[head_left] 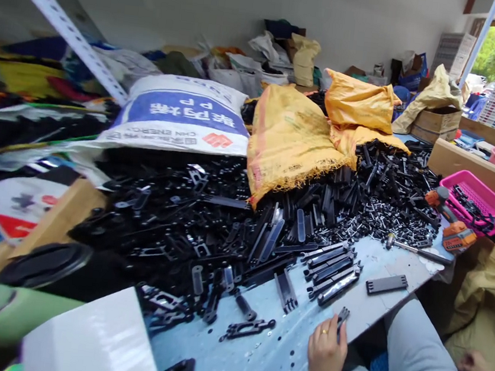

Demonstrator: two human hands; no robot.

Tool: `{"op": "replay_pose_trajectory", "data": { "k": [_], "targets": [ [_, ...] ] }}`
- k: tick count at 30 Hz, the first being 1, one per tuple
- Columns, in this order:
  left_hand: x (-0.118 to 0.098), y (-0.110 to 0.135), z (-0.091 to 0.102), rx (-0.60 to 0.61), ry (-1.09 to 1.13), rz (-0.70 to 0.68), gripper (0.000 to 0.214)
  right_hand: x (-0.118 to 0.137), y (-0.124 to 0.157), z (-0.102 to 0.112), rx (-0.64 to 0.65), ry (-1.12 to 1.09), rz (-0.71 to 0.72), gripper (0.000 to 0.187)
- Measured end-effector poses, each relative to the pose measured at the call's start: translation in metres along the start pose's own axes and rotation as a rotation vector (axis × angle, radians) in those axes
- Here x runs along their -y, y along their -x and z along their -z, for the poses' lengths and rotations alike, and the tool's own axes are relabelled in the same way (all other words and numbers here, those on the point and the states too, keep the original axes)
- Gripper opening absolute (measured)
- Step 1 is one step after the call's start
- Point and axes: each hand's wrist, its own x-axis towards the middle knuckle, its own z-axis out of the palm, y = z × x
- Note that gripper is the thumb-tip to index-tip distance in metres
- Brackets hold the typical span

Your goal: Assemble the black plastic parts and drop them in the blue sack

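Observation:
My left hand (325,352), with a ring on one finger, is closed on a small black plastic part (343,316) at the table's front edge. Low on the right, my right hand (475,364) is beside my leg, in front of a tan sack (485,296). Its fingers look curled; whatever they may hold is hidden. Ahead of my left hand lies a row of long black parts (331,272). A flat black piece with toothed ends (387,284) rests to their right, and a similar piece (285,290) to their left. Nearer the left is a jointed black part (249,330).
Heaped black parts (167,218) cover the back of the table, with small screws (387,216) at right. A hammer (419,250), an orange power screwdriver (454,230) and a pink basket (474,190) stand at the right. White (185,107) and yellow sacks (293,137) lie behind.

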Motion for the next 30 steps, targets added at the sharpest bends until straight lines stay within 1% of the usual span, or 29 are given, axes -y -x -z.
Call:
{"op": "replay_pose_trajectory", "data": {
  "k": [1,2,3,4,5,6,7,8,10,11,13,16,18,21,26,30],
  "targets": [
    [-0.001,-0.002,0.0,-0.018,-0.018,-0.007,0.026,-0.013,0.002,0.008,0.001,0.023,-0.053,0.032],
    [-0.002,-0.003,-0.001,-0.037,-0.04,-0.013,0.024,-0.022,0.001,0.011,0.005,0.046,-0.1,0.03],
    [-0.003,-0.004,-0.002,-0.06,-0.064,-0.018,0.023,-0.026,-0.005,0.01,0.017,0.069,-0.134,0.025],
    [-0.003,-0.004,-0.003,-0.083,-0.087,-0.021,0.023,-0.024,-0.015,0.005,0.036,0.086,-0.136,0.02],
    [-0.003,-0.005,-0.005,-0.1,-0.105,-0.024,0.023,-0.016,-0.027,-0.003,0.075,0.103,-0.115,0.017],
    [-0.003,-0.005,-0.007,-0.107,-0.119,-0.026,0.023,-0.005,-0.041,-0.012,0.13,0.116,-0.061,0.018],
    [-0.003,-0.005,-0.008,-0.111,-0.132,-0.025,0.024,0.009,-0.057,-0.022,0.192,0.125,0.032,0.019],
    [-0.003,-0.005,-0.01,-0.113,-0.144,-0.022,0.024,0.024,-0.074,-0.031,0.216,0.143,0.14,0.02],
    [-0.004,-0.006,-0.012,-0.113,-0.167,-0.006,0.026,0.051,-0.108,-0.047,0.207,0.209,0.344,0.022],
    [-0.005,-0.006,-0.013,-0.109,-0.178,0.005,0.026,0.06,-0.126,-0.054,0.174,0.254,0.405,0.024],
    [-0.008,-0.006,-0.013,-0.086,-0.189,0.029,0.027,0.068,-0.158,-0.066,0.103,0.349,0.455,0.031],
    [-0.013,-0.005,-0.012,-0.039,-0.19,0.067,0.026,0.062,-0.192,-0.086,0.036,0.451,0.446,0.041],
    [-0.016,-0.004,-0.011,-0.016,-0.19,0.089,0.026,0.052,-0.201,-0.098,0.022,0.469,0.434,0.043],
    [-0.018,-0.003,-0.012,-0.019,-0.19,0.115,0.025,0.04,-0.201,-0.109,0.0,0.444,0.446,0.048],
    [-0.018,-0.003,-0.014,-0.071,-0.175,0.131,0.021,0.031,-0.197,-0.112,0.025,0.403,0.555,0.05],
    [-0.017,-0.003,-0.016,-0.065,-0.183,0.137,0.019,0.026,-0.2,-0.116,-0.038,0.368,0.561,0.046]
  ]
}}
